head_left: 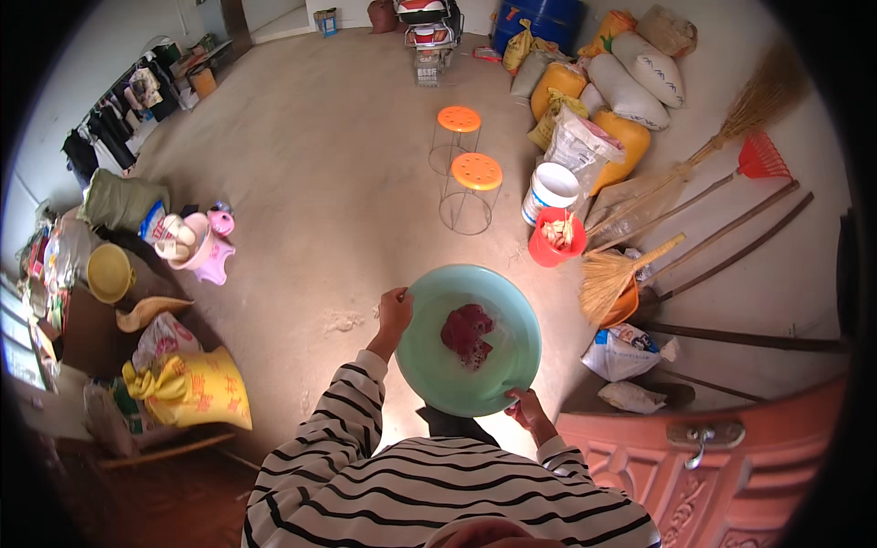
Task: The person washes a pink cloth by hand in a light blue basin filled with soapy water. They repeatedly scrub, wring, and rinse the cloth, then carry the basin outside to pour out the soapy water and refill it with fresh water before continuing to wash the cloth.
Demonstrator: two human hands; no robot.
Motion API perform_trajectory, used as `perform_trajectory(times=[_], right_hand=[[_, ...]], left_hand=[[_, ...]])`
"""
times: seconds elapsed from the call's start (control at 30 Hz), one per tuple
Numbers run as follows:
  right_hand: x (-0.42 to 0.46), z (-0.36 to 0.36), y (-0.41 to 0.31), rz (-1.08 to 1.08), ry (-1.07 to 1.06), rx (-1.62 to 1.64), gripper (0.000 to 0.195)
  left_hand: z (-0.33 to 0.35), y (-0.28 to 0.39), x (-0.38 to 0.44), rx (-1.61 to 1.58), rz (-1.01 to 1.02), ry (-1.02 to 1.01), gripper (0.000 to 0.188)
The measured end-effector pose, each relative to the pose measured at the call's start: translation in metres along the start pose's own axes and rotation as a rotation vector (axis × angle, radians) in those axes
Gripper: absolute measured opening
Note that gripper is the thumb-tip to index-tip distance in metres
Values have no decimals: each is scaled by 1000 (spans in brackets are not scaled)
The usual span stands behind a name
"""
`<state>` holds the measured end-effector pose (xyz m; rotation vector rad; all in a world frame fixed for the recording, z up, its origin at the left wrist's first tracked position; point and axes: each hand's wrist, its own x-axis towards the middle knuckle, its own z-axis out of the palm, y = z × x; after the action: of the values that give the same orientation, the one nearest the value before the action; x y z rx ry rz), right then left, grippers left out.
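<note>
A round light-green basin (428, 370) is held up in front of my body, with soapy-looking water in it. A dark red cloth (467, 332) lies in the water, with foam bubbles at its lower edge. My left hand (395, 314) grips the basin's left rim, its thumb over the edge. At the lower right, my right hand (527, 409) holds the rim, fingers mostly beneath it. Both sleeves are white with black stripes.
Two orange-topped stools (477, 171) stand ahead on the concrete floor. Right of them are a red bucket (548, 252), a white bucket (553, 181), sacks and brooms. A red door (644, 445) with a metal handle is at lower right. A yellow sack (205, 390) lies left.
</note>
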<state>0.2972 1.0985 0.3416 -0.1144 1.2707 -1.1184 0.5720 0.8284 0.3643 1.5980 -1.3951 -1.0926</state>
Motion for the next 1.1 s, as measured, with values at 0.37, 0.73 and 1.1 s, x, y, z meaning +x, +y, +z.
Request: perform_trajectory(times=[0.37, 0.73, 1.1], right_hand=[[240, 142, -186, -50, 27, 58, 8], [435, 222, -274, -142, 294, 200, 20], [538, 300, -357, -229, 595, 514, 9]], left_hand=[[42, 80, 335, 2, 45, -25, 28], [167, 107, 624, 58, 240, -351, 23], [330, 165, 792, 103, 379, -756, 22]])
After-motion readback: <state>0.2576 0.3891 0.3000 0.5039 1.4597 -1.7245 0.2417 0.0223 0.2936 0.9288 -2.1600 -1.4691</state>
